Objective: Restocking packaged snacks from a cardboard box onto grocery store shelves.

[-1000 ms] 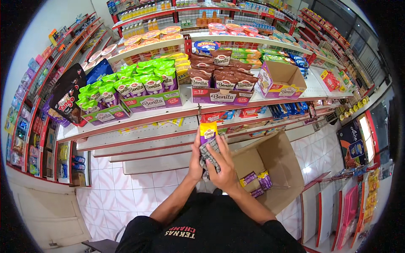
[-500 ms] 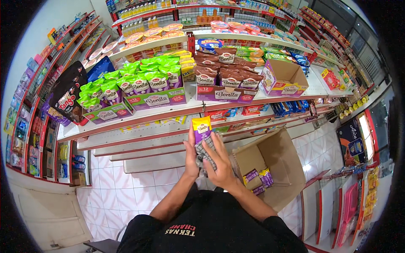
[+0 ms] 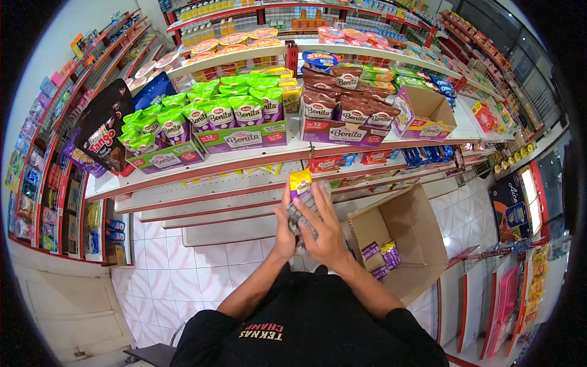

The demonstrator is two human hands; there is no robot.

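Between my two hands, out in front of my chest, is a yellow-and-purple snack packet (image 3: 300,181). My left hand (image 3: 284,235) grips it from the left side. A grey checkered cloth (image 3: 298,221) covers the packet's lower part. Over the cloth lies my right hand (image 3: 323,229), its fingers pressing the cloth against the packet; the fingertips are slightly blurred. Right of my hands stands an open cardboard carton (image 3: 422,229). Several purple-and-yellow packets (image 3: 389,255) lie at its bottom.
Ahead runs a white shelf (image 3: 244,157) with red edging. On it stand display boxes of green packets (image 3: 241,137), a box of brown packets (image 3: 342,131) and an open, mostly bare purple-yellow display box (image 3: 426,114). A rack of goods (image 3: 61,140) lines the left.
The right hand has slid upward along the packet, bringing the cloth with it. The shelf and carton sit slightly further right in view.
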